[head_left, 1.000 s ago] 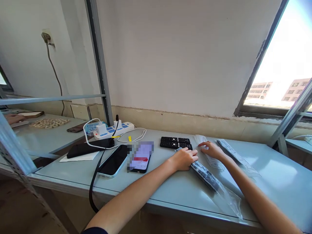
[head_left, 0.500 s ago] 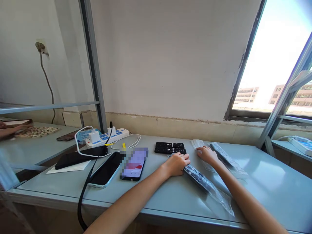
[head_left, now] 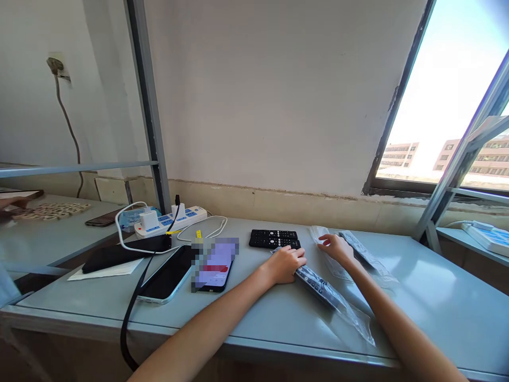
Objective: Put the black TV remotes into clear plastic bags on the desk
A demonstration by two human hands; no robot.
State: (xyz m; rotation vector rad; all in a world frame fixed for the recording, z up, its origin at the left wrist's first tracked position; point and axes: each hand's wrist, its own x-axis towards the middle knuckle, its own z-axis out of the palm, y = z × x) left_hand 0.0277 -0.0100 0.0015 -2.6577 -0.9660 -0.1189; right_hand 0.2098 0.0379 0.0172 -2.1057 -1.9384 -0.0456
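My left hand [head_left: 284,264] is closed around the upper end of a remote control [head_left: 318,285] in a clear plastic bag, whose loose end [head_left: 360,324] trails towards the table's front edge. To its right, my right hand [head_left: 336,249] is held low with its fingers a little apart and nothing visible in them. Crumpled clear plastic [head_left: 319,233] lies just behind and under its fingers. Another bagged remote control [head_left: 363,253] rests right beside the right hand. Two black remote controls without bags, a rear one [head_left: 274,234] and a front one [head_left: 274,242], lie side by side behind my left hand.
On the left of the grey table [head_left: 258,323] lie a phone with a lit screen [head_left: 214,268], a dark-screened phone [head_left: 169,273] and a black pouch-like object [head_left: 123,253]. Behind them stands a power strip [head_left: 191,215] with cables. Another person's hand [head_left: 16,202] is at far left.
My right hand has lifted slightly and its fingers have loosened above the plastic. The left hand keeps its hold on the bagged remote control. The whole view has shifted slightly.
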